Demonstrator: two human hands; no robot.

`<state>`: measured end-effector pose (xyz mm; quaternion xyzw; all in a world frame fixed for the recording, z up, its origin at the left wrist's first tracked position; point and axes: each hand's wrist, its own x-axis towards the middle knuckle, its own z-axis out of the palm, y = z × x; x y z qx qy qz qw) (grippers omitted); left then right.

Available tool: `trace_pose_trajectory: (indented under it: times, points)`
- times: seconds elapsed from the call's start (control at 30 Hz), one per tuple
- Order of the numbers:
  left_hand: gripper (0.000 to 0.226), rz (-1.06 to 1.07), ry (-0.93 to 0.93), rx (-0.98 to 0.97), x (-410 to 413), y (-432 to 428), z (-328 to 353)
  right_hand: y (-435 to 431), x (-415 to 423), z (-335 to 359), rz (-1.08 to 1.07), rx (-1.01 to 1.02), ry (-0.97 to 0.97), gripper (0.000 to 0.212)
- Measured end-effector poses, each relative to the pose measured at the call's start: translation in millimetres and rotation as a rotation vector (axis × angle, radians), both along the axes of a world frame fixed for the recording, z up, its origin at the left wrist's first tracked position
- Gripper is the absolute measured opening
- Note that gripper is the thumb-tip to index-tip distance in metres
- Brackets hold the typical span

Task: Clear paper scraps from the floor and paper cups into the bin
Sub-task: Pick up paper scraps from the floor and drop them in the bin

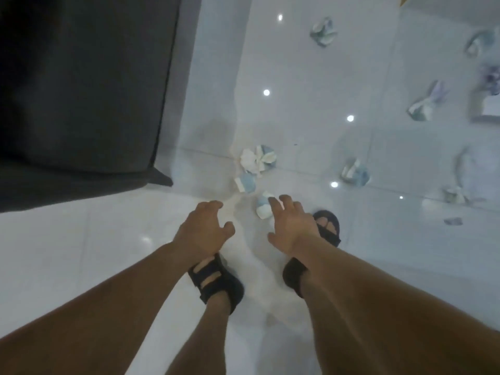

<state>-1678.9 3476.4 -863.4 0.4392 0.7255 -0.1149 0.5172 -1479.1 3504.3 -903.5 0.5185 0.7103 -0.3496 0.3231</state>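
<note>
At the far left a dark upholstered block (81,90) stands on the pale tiled floor (297,117), and no bin shows anywhere in view. The left hand (203,231) hangs above the left sandal (216,282), its fingers loosely bent and holding nothing. Just ahead of it lies a small blue-and-white scrap (245,183), with a larger crumpled white wad (258,159) just beyond that, the two nearly touching. The step in hand looks like the first pick-up of floor scraps: the nearest scrap (262,208) lies between the two hands, and the right hand (290,228) reaches over it with fingers spread and curved, empty, its fingertips overlapping the scrap's right edge in this view. Whether they touch the paper cannot be told through the blur. The next move probably calls for lowering that hand a little to the left and pinching the light, crushable paper. Further right a folded scrap (355,171) lies well apart from the hands, and more scraps (424,105) lie scattered toward the right edge, too blurred to say whether any is a cup.
</note>
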Motion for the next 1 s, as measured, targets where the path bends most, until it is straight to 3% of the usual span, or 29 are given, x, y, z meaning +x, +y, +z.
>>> trace_pose_trajectory:
  times: [0.17, 0.23, 0.37, 0.57, 0.67, 0.8, 0.9, 1.0]
  points:
    - [0.064, 0.034, -0.029, -0.030, 21, -19, -108, 5, -7, -121, 0.026, 0.029, 0.012, 0.090]
    - [0.065, 0.046, -0.043, -0.020, 27, -28, -134, 0, -11, -152, 0.046, 0.092, 0.034, 0.084]
    - [0.066, 0.055, -0.048, -0.012, 33, -42, -153, -9, -6, -174, -0.051, 0.086, 0.117, 0.064]
    - [0.072, 0.071, -0.102, 0.000, 33, -36, -121, 1, 10, -128, -0.132, -0.072, 0.331, 0.011]
    - [0.075, 0.038, -0.161, 0.016, 31, -24, -100, 15, 1, -94, -0.086, -0.141, 0.489, 0.011]
    - [0.042, 0.042, -0.208, 0.030, 29, -11, -87, 32, -11, -70, -0.143, -0.165, 0.591, 0.015]
    - [0.031, 0.100, -0.127, 0.032, 19, -13, -93, 45, -16, -79, -0.073, -0.100, 0.563, 0.041]
    - [0.030, 0.096, -0.009, 0.006, 3, -26, -111, 54, -30, -109, 0.150, 0.046, 0.383, 0.070]
